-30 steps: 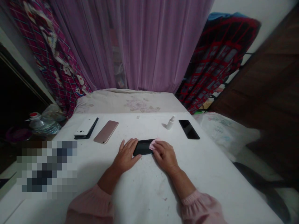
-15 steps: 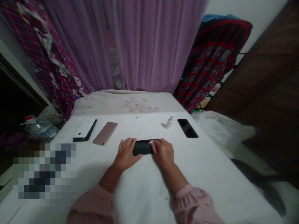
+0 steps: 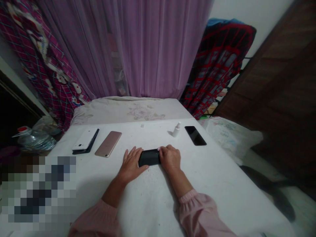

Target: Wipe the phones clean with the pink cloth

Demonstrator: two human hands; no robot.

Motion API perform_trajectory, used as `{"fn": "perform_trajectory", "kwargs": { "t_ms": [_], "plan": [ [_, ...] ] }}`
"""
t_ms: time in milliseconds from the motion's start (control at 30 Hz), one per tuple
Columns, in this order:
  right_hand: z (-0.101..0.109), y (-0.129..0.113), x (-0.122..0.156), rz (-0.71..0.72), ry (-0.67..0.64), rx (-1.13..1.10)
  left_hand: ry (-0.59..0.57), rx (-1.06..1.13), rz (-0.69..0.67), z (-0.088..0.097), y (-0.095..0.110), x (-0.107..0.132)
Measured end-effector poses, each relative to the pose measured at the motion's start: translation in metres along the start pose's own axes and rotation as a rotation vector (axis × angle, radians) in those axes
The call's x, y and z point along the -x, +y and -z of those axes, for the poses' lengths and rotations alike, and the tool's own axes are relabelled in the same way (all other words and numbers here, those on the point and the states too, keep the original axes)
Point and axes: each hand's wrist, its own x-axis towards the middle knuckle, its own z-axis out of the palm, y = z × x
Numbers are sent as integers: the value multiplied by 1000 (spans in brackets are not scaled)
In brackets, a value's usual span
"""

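A black smartphone (image 3: pixel 149 158) lies crosswise on the white-covered table, its dark face up. My left hand (image 3: pixel 132 163) steadies its left end, the thumb along the near edge and the fingers at the far corner. Over the right end, my right hand (image 3: pixel 171 158) is closed in a pinch on a small pale pink cloth (image 3: pixel 159 149) pressed against the phone. Most of the cloth is hidden under the fingers. A white spray bottle (image 3: pixel 176 130) stands upright beyond my right hand.
A rose-gold phone (image 3: pixel 108 144) and a white phone (image 3: pixel 85 139), resting on a dark one, lie to the left. Another black phone (image 3: pixel 195 135) lies at the right edge. Purple curtains (image 3: pixel 153 49) hang behind the table; a large water bottle (image 3: pixel 36 140) stands off its left side.
My right hand and the cloth have shifted slightly on the phone, and less of the cloth shows. The whole view has drifted a little; my left hand stays on the phone.
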Motion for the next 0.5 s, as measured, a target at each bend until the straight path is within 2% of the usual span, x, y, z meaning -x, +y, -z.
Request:
{"fn": "perform_trajectory", "kwargs": {
  "t_ms": [133,200,367,500],
  "plan": [
    [0,-15,1,80,-23,-14,4,-8,-8,0,1,1],
    [2,-9,0,60,-17,-12,-3,-8,-2,2,2,1],
    [6,20,-1,-96,7,33,-20,-6,18,5,4,0],
    [5,17,-2,-88,-6,31,-12,0,7,6,4,0]
  ]
}}
